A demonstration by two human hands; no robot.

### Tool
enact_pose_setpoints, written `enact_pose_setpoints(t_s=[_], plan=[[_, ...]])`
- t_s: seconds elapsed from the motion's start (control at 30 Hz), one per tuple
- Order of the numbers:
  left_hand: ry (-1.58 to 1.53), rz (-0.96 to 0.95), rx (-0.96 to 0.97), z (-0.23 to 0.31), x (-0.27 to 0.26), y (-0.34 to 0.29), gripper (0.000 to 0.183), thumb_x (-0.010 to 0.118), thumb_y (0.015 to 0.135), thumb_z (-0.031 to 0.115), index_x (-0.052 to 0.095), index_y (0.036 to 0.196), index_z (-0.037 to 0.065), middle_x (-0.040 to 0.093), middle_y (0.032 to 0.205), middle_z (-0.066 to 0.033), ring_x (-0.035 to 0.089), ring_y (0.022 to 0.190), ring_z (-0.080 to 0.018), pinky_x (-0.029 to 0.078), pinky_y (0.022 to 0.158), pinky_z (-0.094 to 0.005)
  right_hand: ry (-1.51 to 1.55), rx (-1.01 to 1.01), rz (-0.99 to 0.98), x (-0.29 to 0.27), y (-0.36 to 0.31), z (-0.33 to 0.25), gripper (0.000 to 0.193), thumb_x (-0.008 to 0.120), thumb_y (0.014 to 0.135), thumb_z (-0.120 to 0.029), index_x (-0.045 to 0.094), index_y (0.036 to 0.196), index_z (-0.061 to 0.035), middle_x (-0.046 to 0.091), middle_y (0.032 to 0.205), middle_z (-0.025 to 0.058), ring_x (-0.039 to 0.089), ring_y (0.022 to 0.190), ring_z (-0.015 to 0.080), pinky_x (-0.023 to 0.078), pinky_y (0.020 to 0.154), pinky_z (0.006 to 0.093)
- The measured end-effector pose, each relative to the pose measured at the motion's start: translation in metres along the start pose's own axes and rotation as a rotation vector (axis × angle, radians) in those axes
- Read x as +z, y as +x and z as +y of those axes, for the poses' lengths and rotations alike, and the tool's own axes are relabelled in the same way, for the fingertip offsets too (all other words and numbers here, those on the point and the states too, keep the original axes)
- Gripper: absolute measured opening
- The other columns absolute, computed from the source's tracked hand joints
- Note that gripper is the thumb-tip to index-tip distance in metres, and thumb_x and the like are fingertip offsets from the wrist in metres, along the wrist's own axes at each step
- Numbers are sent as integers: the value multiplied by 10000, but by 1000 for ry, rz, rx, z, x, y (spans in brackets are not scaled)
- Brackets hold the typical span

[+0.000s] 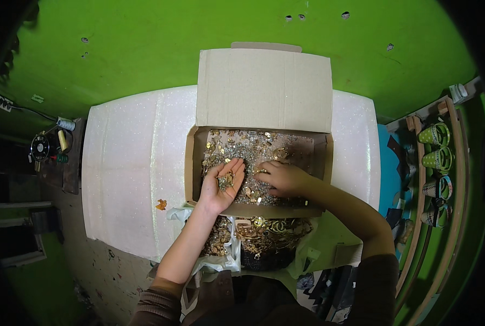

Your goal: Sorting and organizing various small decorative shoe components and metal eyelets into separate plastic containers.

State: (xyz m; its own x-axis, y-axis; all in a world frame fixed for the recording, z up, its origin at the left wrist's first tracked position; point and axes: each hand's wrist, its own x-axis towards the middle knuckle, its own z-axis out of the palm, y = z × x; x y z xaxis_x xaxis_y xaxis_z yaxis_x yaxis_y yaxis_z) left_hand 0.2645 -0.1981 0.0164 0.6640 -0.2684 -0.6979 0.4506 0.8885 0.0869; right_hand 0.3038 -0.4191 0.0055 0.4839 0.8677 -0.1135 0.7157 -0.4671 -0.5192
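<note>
An opened cardboard box [191, 182] lies in front of me, its bottom strewn with small gold-coloured metal pieces and clear, bead-like bits [242, 145]. Palm up and cupped over the left part of the box, my left hand [215, 190] cradles a few small gold-coloured pieces [227, 179]. To its right, my right hand [281, 178] reaches down into the loose bits with curled fingers. Something gold-coloured shows at those fingertips, but its kind and whether it is gripped are unclear. A ring-like gold piece [280, 154] lies just beyond the right hand.
The raised lid [264, 89] stands toward the green wall. Nearer me are a dark container [267, 258] heaped with gold-coloured pieces and a white plastic bag [231, 263]. A crumpled orange scrap [161, 204] lies on the white tablecloth [125, 174]. Sandals [437, 157] hang on a rack at right.
</note>
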Motion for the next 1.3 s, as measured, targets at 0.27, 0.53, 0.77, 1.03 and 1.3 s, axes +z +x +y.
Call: enact_pose_setpoints(t_s=[0.27, 0.53, 0.77, 1.03, 1.3], plan=[[44, 7, -39, -3, 9, -5, 361, 357, 971, 192, 534, 1166, -56, 552, 1221, -156, 556, 1104, -229, 483, 939, -332, -56, 110, -164, 9, -12, -14, 525, 712, 647, -146, 549, 1146, -151, 429, 1269, 149, 477, 1129, 305, 521, 791, 396], [41, -7, -52, -3, 6, -4, 355, 374, 967, 190, 532, 1166, -57, 543, 1235, -162, 541, 1129, -253, 475, 951, -357, -79, 76, -54, 17, -19, -13, 405, 678, 662, -132, 547, 1044, -101, 459, 1215, 171, 516, 1049, 310, 529, 760, 389], [38, -2, -57, -4, 8, -6, 359, 367, 966, 190, 525, 1175, -56, 544, 1235, -159, 545, 1126, -247, 474, 952, -350, -77, 103, -23, 24, -17, -16, 394, 693, 641, -156, 537, 998, -93, 483, 1125, 149, 531, 997, 303, 540, 703, 379], [70, 0, -39, -5, 8, -6, 367, 356, 967, 187, 515, 1189, -58, 542, 1238, -160, 544, 1125, -239, 474, 952, -338, -168, 31, 3, 28, -14, -10, 210, 567, 758, -138, 557, 966, -114, 495, 1053, 143, 546, 973, 291, 542, 684, 379], [67, 1, -43, -3, 7, -5, 367, 357, 972, 198, 519, 1186, -52, 543, 1234, -159, 542, 1126, -240, 473, 956, -340, -113, 198, -106, 32, -8, -2, 188, 534, 792, -104, 571, 974, -80, 534, 1104, 168, 553, 1002, 327, 516, 788, 403]])
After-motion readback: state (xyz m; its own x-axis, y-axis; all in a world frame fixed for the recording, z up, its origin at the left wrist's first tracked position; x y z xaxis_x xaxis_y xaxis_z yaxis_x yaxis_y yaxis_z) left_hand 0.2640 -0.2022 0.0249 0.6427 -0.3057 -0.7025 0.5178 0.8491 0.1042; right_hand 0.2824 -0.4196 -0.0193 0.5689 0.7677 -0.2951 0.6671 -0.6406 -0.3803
